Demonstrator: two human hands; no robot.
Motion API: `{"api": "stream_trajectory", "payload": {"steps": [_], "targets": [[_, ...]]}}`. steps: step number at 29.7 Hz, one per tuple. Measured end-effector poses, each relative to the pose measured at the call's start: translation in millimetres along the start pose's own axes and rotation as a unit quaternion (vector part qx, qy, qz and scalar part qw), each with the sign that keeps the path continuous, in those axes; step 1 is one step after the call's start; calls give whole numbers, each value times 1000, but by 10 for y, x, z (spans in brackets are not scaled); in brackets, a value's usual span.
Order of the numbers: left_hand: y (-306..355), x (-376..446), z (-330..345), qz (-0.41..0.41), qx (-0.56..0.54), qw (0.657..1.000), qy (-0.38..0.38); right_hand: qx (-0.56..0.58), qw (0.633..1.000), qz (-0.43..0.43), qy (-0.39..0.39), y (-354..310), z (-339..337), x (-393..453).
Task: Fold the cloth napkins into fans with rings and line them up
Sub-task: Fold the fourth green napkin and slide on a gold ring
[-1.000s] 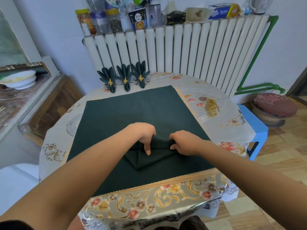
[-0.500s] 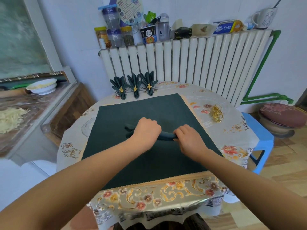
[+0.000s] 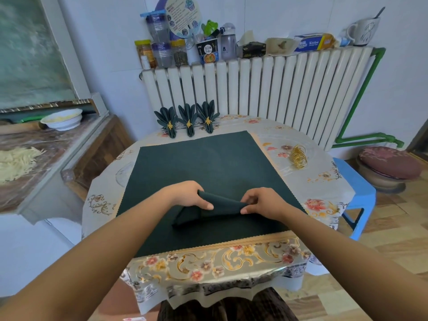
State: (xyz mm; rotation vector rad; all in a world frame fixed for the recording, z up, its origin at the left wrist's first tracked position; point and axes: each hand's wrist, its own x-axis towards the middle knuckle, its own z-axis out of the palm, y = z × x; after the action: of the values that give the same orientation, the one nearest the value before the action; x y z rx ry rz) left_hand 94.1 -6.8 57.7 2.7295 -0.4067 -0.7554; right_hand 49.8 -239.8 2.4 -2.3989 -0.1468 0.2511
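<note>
Napkin (image 3: 209, 210), dark green, lies bunched on the tabletop (image 3: 324, 188) between both grips: left hand (image 3: 185, 195) and right hand (image 3: 261, 202) pinch its ends, probably to keep the pleats gathered

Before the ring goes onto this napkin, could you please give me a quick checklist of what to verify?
1. Left hand grips the napkin: ok.
2. Right hand pinches its other end: ok.
3. Pleats even and tight: cannot tell.
4. Gold rings lie on the table, to the right of the dark cloth: ok.
5. Ring in hand: not ok.
6. Three finished fans lined up at the back: ok.
</note>
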Motion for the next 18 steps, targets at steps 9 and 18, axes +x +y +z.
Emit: {"api": "stream_trajectory", "payload": {"steps": [9,18], "targets": [[-68,58,328,-82,-53,986,133,-25,996,-39,77,29,193,-66],[8,59,362,7,264,944,200,-147,987,-35,54,-6,239,28]]}}
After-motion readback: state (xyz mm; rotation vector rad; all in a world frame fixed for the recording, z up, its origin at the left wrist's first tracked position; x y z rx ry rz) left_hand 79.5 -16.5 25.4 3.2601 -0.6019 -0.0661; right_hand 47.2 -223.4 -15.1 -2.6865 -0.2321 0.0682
